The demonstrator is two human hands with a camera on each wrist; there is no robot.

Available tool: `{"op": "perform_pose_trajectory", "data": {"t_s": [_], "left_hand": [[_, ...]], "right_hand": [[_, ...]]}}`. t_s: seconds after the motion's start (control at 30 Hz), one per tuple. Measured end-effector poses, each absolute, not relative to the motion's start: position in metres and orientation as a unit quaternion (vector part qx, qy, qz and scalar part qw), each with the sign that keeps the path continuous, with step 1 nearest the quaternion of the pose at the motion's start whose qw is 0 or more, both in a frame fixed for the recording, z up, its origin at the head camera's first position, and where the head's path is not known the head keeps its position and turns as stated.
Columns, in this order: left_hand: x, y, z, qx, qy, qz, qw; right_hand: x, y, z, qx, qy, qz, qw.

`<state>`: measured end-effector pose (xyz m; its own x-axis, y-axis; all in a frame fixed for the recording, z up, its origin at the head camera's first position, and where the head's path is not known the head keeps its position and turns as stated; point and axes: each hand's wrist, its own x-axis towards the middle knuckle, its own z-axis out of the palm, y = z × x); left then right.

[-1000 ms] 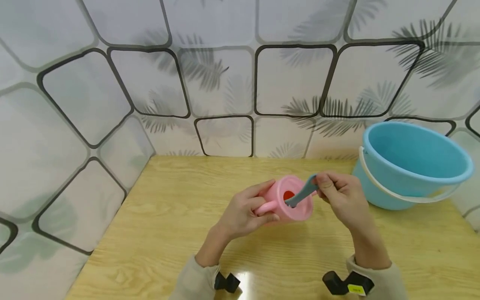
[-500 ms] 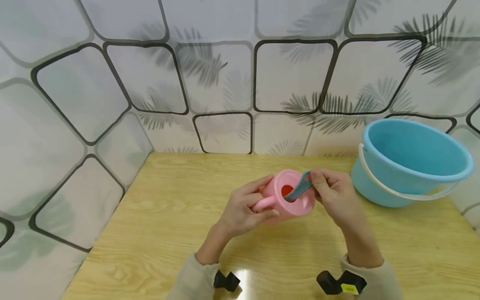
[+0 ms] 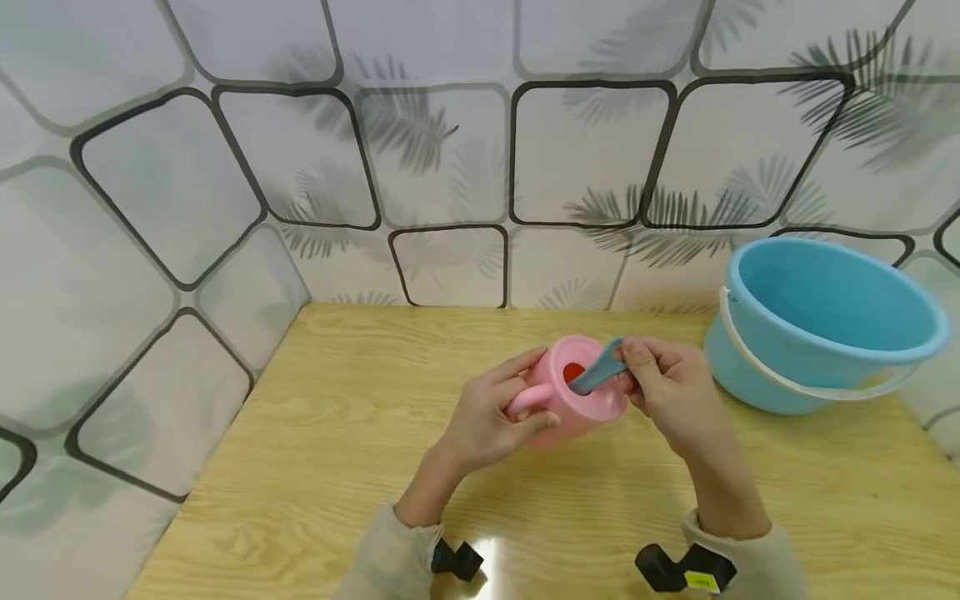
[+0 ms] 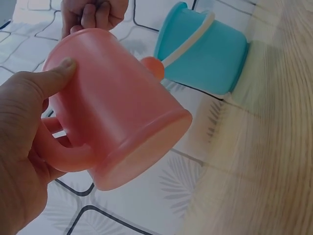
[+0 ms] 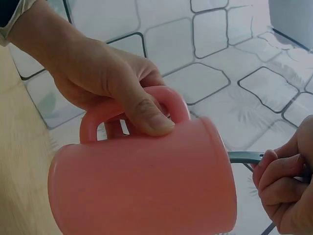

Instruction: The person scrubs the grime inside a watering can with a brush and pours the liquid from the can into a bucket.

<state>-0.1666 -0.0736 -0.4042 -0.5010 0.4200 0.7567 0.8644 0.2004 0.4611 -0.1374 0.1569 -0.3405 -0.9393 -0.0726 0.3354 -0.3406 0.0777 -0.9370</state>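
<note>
L hand point(image 3: 480, 418) grips pink mug point(image 3: 576, 417), R hand point(image 3: 673, 390) pinches blue utensil point(image 3: 597, 372); mug btwn hands.

The cup point(image 4: 115, 100) looks smooth plastic, the tabletop point(image 3: 322, 467) wood-grained.

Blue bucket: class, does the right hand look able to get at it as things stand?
Probably yes: nothing visible stands between the right hand and the blue bucket, though it would likely have to release the blue utensil first.

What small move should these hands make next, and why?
I'd guess easing the blue tool a little deeper into the pink container: its lower end is inside, its upper part is outside, pinched by the right hand, and the left hand holds the container tilted.
</note>
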Motion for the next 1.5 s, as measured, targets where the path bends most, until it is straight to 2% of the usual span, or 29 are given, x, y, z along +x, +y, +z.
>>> {"op": "perform_pose_trajectory", "data": {"t_s": [0.2, 0.27, 0.4, 0.53, 0.77, 1.03, 1.27, 1.37, 1.5], "left_hand": [[-0.165, -0.075, -0.403, -0.407, -0.758, -0.463, 0.214], [-0.165, -0.076, -0.403, -0.401, -0.763, -0.462, 0.210], [-0.166, -0.077, -0.403, -0.397, -0.768, -0.458, 0.208], [-0.167, -0.077, -0.403, -0.398, -0.765, -0.459, 0.215], [-0.168, -0.077, -0.406, -0.393, -0.762, -0.473, 0.202], [-0.168, -0.075, -0.407, -0.383, -0.750, -0.494, 0.218], [-0.173, -0.067, -0.415, -0.413, -0.695, -0.513, 0.287], [-0.173, -0.063, -0.418, -0.422, -0.683, -0.522, 0.288], [-0.170, -0.060, -0.420, -0.426, -0.683, -0.524, 0.279]], "right_hand": [[-0.138, 0.155, -0.341, 0.111, -0.715, 0.678, 0.130], [-0.139, 0.154, -0.341, 0.104, -0.706, 0.690, 0.123], [-0.140, 0.153, -0.339, 0.087, -0.700, 0.701, 0.108], [-0.140, 0.155, -0.339, 0.060, -0.688, 0.712, 0.129], [-0.143, 0.143, -0.345, 0.094, -0.729, 0.670, 0.103], [-0.129, 0.137, -0.339, 0.106, -0.742, 0.631, 0.200], [-0.124, 0.125, -0.346, 0.193, -0.750, 0.564, 0.287], [-0.119, 0.131, -0.341, 0.199, -0.732, 0.565, 0.326], [-0.120, 0.128, -0.343, 0.208, -0.740, 0.543, 0.337]]}}
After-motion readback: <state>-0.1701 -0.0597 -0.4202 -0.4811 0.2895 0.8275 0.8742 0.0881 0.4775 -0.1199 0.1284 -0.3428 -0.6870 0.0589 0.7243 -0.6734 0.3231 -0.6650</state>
